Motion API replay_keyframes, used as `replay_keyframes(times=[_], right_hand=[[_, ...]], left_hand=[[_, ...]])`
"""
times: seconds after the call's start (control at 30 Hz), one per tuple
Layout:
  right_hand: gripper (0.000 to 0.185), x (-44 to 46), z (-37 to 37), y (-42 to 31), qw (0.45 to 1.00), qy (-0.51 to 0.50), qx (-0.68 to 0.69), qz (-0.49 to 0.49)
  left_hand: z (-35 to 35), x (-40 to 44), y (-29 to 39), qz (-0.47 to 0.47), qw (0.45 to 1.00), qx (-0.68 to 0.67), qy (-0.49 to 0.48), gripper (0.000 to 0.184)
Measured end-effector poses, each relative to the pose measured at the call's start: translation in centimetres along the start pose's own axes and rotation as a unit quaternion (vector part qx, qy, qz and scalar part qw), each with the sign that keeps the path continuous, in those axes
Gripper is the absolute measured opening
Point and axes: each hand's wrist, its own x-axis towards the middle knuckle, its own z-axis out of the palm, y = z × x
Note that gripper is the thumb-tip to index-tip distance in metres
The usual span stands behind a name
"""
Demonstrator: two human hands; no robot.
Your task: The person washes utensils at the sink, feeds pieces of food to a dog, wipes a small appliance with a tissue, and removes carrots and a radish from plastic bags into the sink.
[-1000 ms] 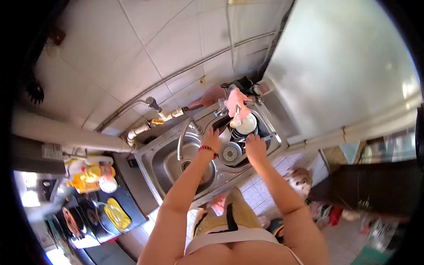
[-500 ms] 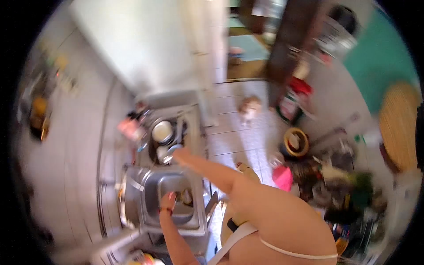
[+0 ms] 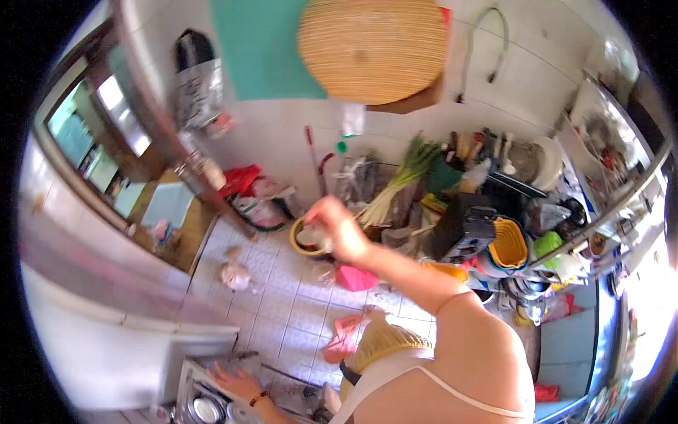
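Observation:
My right hand (image 3: 342,230) reaches out above a yellow-rimmed round bin (image 3: 304,249) on the floor. Its fingers look curled, with a blurred whitish thing (image 3: 319,240) just below them; I cannot make out its kind, nor how much of it lies in the bin. My left hand (image 3: 236,384), a dark red band at its wrist, is open with fingers spread over the edge of the counter (image 3: 185,373) at the lower left. Near it stand metal bowls (image 3: 206,408), partly cut off by the lower edge.
A small light-coloured animal (image 3: 236,275) is on the tiled floor. Beside the bin lie a pink bag (image 3: 357,278) and a clear container (image 3: 323,274). Spring onions (image 3: 406,177), a black appliance (image 3: 462,226) and a yellow basket (image 3: 508,242) crowd the right. A doorway (image 3: 180,233) opens at the left.
The view has turned right, away from the sink. My right hand has gone from the dishes on the counter to above the bin. My left hand has left the sink basin for the counter edge.

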Motion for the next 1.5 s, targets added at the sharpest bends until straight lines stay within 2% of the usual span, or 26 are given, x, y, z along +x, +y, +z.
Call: replay_keyframes(times=[0.03,0.07,0.1,0.13,0.17,0.23,0.3,0.33,0.37,0.43,0.47,0.57,0.67,0.77,0.87,0.97,1.0,1.1,1.2,1.3,1.43,1.5], right_hand=[[0.012,1.1,-5.7,0.9,0.982,0.063,-0.177,-0.017],[0.016,1.6,-10.8,4.0,0.969,0.126,-0.206,0.057],[0.016,2.5,-15.9,4.5,0.943,0.177,-0.267,0.09],[0.016,2.7,-20.6,6.5,0.934,0.233,-0.206,0.177],[0.016,2.7,-25.4,8.1,0.916,0.256,-0.229,0.208],[0.02,2.4,-32.9,11.0,0.866,0.261,-0.342,0.255],[0.026,1.0,-37.9,15.5,0.846,0.235,-0.37,0.304],[0.031,0.4,-39.9,17.4,0.819,0.171,-0.461,0.297],[0.029,-0.6,-41.1,19.5,0.815,0.16,-0.456,0.321],[0.024,-1.7,-42.3,22.0,0.806,0.141,-0.444,0.366],[0.022,-2.3,-42.5,23.2,0.782,0.142,-0.465,0.39],[0.019,-3.2,-42.9,25.0,0.788,0.163,-0.455,0.381],[0.016,-4.1,-43.6,27.9,0.767,0.111,-0.505,0.379],[0.015,-4.9,-44.1,29.8,0.797,0.119,-0.465,0.368],[0.016,-4.4,-44.7,29.5,0.788,0.102,-0.435,0.423],[0.016,-2.4,-44.2,24.5,0.776,0.098,-0.51,0.358],[0.017,-2.2,-44.1,23.5,0.79,0.096,-0.487,0.359],[0.017,-2.8,-44.0,23.2,0.756,0.06,-0.547,0.355],[0.027,-1.9,-43.6,22.8,0.705,0.043,-0.571,0.419],[0.028,-1.1,-43.3,22.1,0.703,0.076,-0.593,0.384],[0.033,-1.2,-43.9,23.5,0.645,0.009,-0.613,0.456],[0.035,-0.5,-43.9,23.3,0.643,-0.007,-0.619,0.452]], left_hand=[[1.5,1.0,1.0,0.037,0.999,0.001,0.004,0.046],[3.3,2.5,0.7,0.071,0.997,0.002,0.01,0.045],[4.8,3.8,1.4,0.103,0.995,0.004,0.018,0.044],[5.8,4.5,3.0,0.1,0.995,0.018,0.015,0.042],[6.6,5.0,4.6,0.106,0.994,-0.004,0.012,0.041],[8.3,6.1,8.0,0.115,0.992,-0.044,0.007,0.039],[10.2,6.5,10.8,0.119,0.992,-0.051,0.002,0.038],[11.2,6.5,11.8,0.126,0.991,-0.047,0.002,0.038],[11.9,6.6,12.7,0.135,0.99,-0.041,0.004,0.038],[12.4,6.9,15.0,0.169,0.984,-0.055,0.016,0.037],[12.6,7.0,15.8,0.186,0.98,-0.063,0.022,0.037],[12.6,7.3,16.9,0.139,0.989,-0.038,-0.018,0.037],[12.8,7.2,16.8,0.109,0.994,-0.022,-0.014,0.038],[13.0,6.1,15.5,0.106,0.994,-0.03,-0.015,0.037],[13.3,5.5,14.5,0.069,0.997,0.001,-0.043,0.037],[12.3,5.1,14.8,0.073,0.996,0.004,-0.045,0.035],[12.0,5.0,14.9,0.07,0.996,-0.002,-0.047,0.034],[12.3,5.1,13.3,0.098,0.994,0.013,-0.037,0.034],[11.1,4.9,14.7,0.073,0.996,-0.004,-0.056,0.034],[10.7,5.1,13.8,0.081,0.995,-0.003,-0.055,0.034],[11.0,5.2,12.5,0.07,0.994,0.002,-0.079,0.034],[10.9,5.1,12.3,0.067,0.995,0.002,-0.08,0.034]])
